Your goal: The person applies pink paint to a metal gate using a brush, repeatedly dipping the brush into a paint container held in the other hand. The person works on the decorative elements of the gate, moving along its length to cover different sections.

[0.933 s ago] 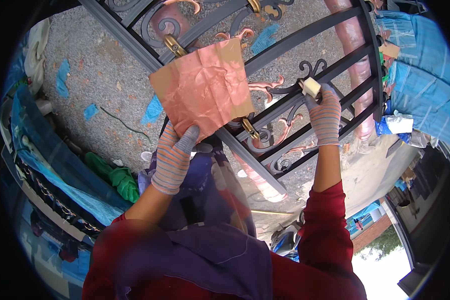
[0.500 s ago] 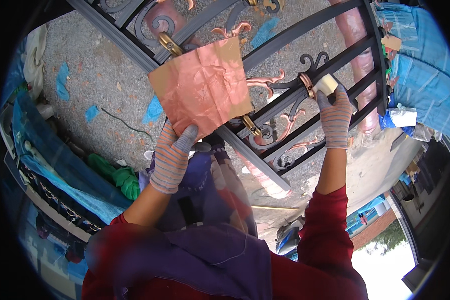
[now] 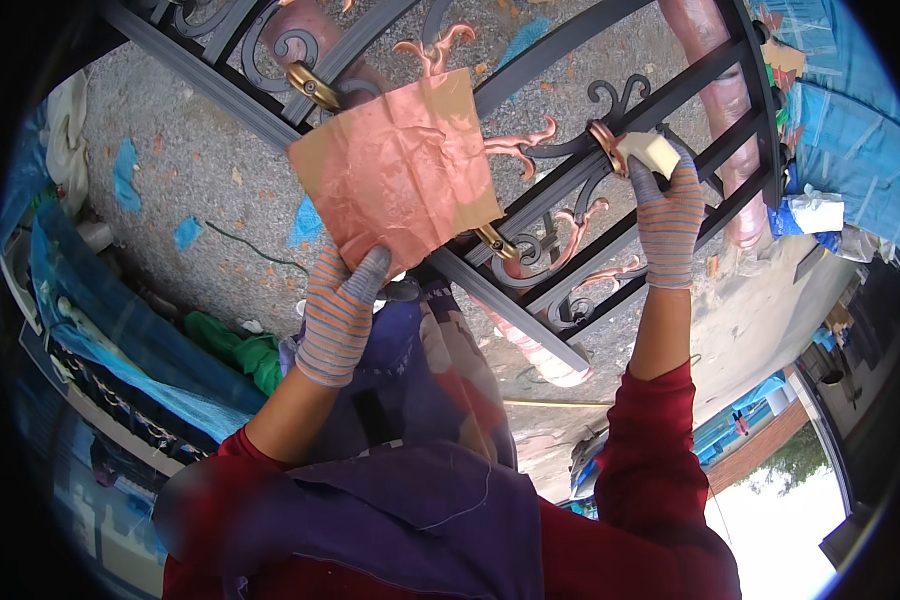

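A dark grey metal gate panel (image 3: pixel 570 150) with scrolls and copper-coloured leaves (image 3: pixel 520 146) lies in front of me. My left hand (image 3: pixel 342 315), in a striped glove, pinches the lower edge of a creased sheet of card (image 3: pixel 400 170) smeared with copper-pink paint, held over the gate. In my right hand (image 3: pixel 667 220), gloved alike, is a cream sponge block (image 3: pixel 650 154), gripped between thumb and fingers. The sponge is against or right beside a copper-and-gold collar (image 3: pixel 606 148) on a bar; actual contact is hard to tell. Another collar (image 3: pixel 313 86), gold, shows at the upper left.
Pink plastic-wrapped rolls (image 3: pixel 715 90) lie under the gate. Gravelly ground (image 3: pixel 190 150) with blue scraps and a thin dark cord (image 3: pixel 255 247) spreads to the left. Blue sheeting covers things at the far right (image 3: pixel 850 130) and the left (image 3: pixel 120 320), near a green cloth (image 3: pixel 230 345).
The sponge has tilted and come nearer the collar as my right hand shifted slightly. The card stays in my left hand, and the whole view has shifted a little.
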Motion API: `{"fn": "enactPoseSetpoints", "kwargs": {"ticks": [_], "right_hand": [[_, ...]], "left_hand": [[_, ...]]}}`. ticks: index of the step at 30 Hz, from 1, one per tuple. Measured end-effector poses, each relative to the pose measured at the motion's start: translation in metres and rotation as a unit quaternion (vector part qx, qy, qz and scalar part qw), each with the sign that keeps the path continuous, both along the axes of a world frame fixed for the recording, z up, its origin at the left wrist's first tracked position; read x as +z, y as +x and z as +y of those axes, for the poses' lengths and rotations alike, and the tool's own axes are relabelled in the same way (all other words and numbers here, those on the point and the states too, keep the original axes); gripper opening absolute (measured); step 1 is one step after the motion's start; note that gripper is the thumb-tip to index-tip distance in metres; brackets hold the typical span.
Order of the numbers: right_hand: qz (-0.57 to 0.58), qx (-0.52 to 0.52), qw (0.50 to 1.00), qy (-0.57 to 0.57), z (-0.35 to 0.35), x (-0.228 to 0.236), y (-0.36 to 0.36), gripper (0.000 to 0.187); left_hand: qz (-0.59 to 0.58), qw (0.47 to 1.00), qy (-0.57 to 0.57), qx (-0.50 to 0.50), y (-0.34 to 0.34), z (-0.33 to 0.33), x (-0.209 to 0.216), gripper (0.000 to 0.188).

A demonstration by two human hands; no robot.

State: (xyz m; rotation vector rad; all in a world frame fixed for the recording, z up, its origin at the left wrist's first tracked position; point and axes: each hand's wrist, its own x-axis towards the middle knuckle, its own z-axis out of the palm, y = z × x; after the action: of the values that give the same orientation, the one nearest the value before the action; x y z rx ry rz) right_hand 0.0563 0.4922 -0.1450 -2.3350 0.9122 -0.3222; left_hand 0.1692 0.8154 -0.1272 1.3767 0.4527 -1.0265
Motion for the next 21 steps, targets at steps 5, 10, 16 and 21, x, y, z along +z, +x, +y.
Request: {"fn": "enactPoseSetpoints", "kwargs": {"ticks": [5, 10, 16, 21], "right_hand": [[0.062, 0.031, 0.995, -0.069, -0.006, -0.021, -0.014, 0.024], [-0.022, -0.075, 0.995, 0.069, 0.004, 0.0, -0.034, 0.023], [0.076, -0.024, 0.993, -0.089, 0.004, -0.03, -0.044, 0.027], [-0.02, -0.086, 0.996, 0.004, 0.013, -0.031, -0.055, 0.027]], "left_hand": [[-0.007, 1.0, -0.01, -0.024, 0.003, -0.007, 0.009, 0.027], [-0.006, 0.998, 0.018, -0.064, -0.003, 0.003, -0.005, 0.031], [-0.007, 1.0, -0.013, -0.016, -0.007, -0.015, 0.013, 0.031], [0.0, 0.999, 0.003, -0.051, -0.007, -0.014, 0.01, 0.033]]}}
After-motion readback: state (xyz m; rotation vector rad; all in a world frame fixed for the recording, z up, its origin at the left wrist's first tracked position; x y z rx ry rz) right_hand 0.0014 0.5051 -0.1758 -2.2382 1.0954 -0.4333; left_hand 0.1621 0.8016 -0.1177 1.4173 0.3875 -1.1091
